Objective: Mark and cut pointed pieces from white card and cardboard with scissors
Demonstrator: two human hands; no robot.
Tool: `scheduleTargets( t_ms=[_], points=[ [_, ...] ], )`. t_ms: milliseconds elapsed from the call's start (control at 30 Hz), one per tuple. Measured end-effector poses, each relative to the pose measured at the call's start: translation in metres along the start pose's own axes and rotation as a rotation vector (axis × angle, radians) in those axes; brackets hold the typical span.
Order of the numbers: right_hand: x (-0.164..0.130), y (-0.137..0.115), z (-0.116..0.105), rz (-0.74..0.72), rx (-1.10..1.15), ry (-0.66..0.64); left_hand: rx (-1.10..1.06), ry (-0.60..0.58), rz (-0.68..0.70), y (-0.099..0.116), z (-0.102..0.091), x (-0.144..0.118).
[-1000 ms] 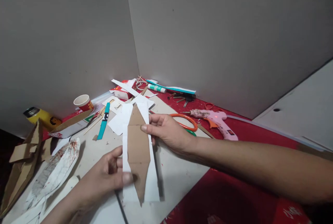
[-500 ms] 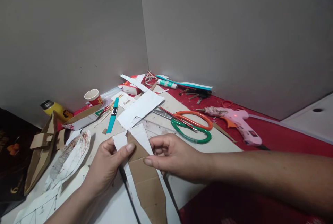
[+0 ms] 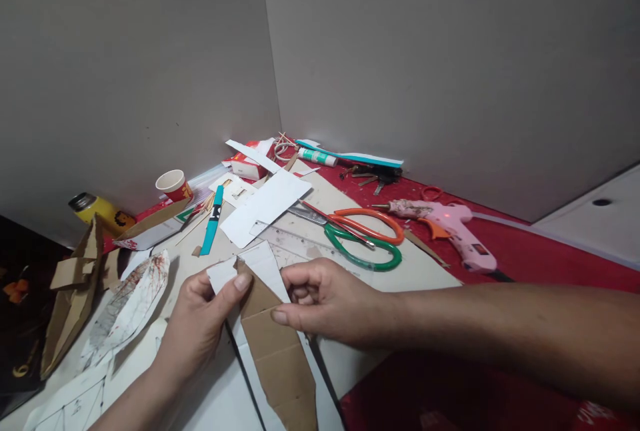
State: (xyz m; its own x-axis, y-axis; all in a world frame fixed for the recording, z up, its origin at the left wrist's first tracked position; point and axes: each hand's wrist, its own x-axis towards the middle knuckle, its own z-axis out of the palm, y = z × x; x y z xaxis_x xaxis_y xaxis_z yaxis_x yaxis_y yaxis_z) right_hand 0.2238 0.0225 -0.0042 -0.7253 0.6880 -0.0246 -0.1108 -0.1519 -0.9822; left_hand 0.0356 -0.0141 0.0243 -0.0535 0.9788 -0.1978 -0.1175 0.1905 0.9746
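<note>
Cardboard piece [image 3: 280, 351] pinched near table edge [image 3: 395, 341]

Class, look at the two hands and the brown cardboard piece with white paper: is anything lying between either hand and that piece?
Nothing visible. The left hand pinches the cardboard piece at its upper tip, and the right hand grips its right edge. The scissors and ruler lie beyond, apart from both hands.

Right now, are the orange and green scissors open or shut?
Open. The scissors lie flat on the board with the orange and green handle loops spread apart and the blades slightly parted.
</note>
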Motion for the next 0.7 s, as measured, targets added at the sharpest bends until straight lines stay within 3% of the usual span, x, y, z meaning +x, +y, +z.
scheduleTargets(
  t_ms=[167, 567, 700],
  points=[
    [0.0, -0.001, 0.0, 0.023, -0.007, 0.006, -0.019, 0.046, -0.013, 0.001, 0.003, 0.0],
    [0.001, 0.001, 0.0, 0.121, 0.08, -0.009, -0.007, -0.013, -0.026, 0.005, 0.004, 0.003],
    [0.005, 0.002, -0.004, 0.179, 0.042, -0.004, 0.077, 0.053, -0.003, 0.002, -0.003, 0.011]
  ],
)
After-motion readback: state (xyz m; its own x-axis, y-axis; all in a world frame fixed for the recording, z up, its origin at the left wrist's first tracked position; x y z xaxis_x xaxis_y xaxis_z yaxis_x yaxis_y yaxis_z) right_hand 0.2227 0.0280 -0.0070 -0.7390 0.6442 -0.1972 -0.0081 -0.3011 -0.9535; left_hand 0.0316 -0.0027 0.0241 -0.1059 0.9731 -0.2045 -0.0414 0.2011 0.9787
